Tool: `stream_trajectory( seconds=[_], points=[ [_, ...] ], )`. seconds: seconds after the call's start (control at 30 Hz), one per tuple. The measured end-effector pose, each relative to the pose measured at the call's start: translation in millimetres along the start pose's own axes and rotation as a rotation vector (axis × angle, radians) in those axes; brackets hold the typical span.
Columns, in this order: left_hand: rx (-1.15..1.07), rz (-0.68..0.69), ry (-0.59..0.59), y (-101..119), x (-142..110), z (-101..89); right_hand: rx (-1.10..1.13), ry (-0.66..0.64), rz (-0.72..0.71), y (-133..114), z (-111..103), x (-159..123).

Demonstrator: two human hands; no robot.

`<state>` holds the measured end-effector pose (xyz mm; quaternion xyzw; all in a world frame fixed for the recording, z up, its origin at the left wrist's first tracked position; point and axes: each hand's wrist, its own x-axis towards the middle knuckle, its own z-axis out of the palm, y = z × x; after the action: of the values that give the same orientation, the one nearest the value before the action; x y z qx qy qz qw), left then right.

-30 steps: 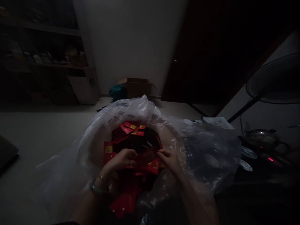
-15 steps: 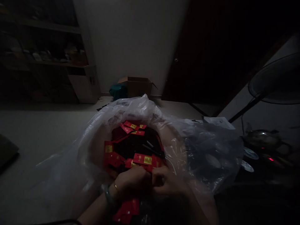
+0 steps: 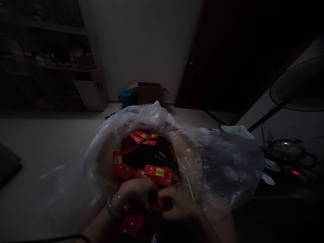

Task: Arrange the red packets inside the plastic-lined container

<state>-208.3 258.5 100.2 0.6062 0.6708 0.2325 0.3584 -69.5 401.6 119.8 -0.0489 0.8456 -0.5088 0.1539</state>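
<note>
My left hand (image 3: pixel 140 191), with a gold bracelet and a pale bangle at the wrist, is curled with its fingertips pinched. Close beside it my right hand (image 3: pixel 177 203) is likewise closed, thumb against fingers. Between them they hold a red packet (image 3: pixel 155 203), mostly hidden and dim. Just beyond lie several red packets with gold labels (image 3: pixel 157 171), on dark loose material (image 3: pixel 141 157) inside a clear plastic bag (image 3: pixel 154 113). A dark tool with two thin metal prongs (image 3: pixel 162 157) rests on that material. More red packets (image 3: pixel 133 224) are below my left wrist.
Right of the bag are a glass teapot (image 3: pixel 285 146), two pale discs and a small red light on a dark surface. A standing fan (image 3: pixel 301 87) rises behind. An open cardboard box (image 3: pixel 151 92) sits by the wall, near shelves (image 3: pixel 60 67).
Both hands have drawn slightly down towards me, and the fingertips have turned, showing a bit of red between them. The packets in the bag have barely moved.
</note>
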Motion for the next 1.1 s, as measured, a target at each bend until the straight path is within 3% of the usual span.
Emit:
stream_trajectory(
  seconds=[0.1,0.2,0.33,0.43,0.6,0.77,0.87,0.93,1.03,1.1],
  points=[
    [-0.035,0.037,-0.021,4,1,-2.3,-0.032,0.088,-0.006,-8,-2,0],
    [-0.098,0.053,-0.031,8,2,-1.4,-0.008,0.071,0.015,-11,-5,-1],
    [-0.159,0.044,-0.071,12,0,-2.4,0.004,0.070,0.072,-3,-8,-6],
    [-0.183,0.082,-0.095,16,0,-4.9,0.069,0.153,0.083,7,-13,-4],
    [-0.235,0.170,-0.116,18,-1,-5.3,0.075,0.401,0.028,23,-22,19],
    [-0.354,0.209,-0.086,16,-4,-9.3,-0.107,0.364,0.068,37,-21,42],
    [-0.491,0.188,-0.011,9,-5,-15.6,-0.189,0.354,0.045,43,-20,52],
    [-0.517,0.070,0.115,0,-3,-18.6,-0.316,0.323,0.039,45,-20,56],
    [-0.285,-0.221,0.370,-16,1,-18.9,-0.521,0.239,0.033,43,-20,59],
    [-0.094,-0.341,0.456,-23,4,-17.6,-0.609,0.197,0.056,40,-19,59]
  ],
)
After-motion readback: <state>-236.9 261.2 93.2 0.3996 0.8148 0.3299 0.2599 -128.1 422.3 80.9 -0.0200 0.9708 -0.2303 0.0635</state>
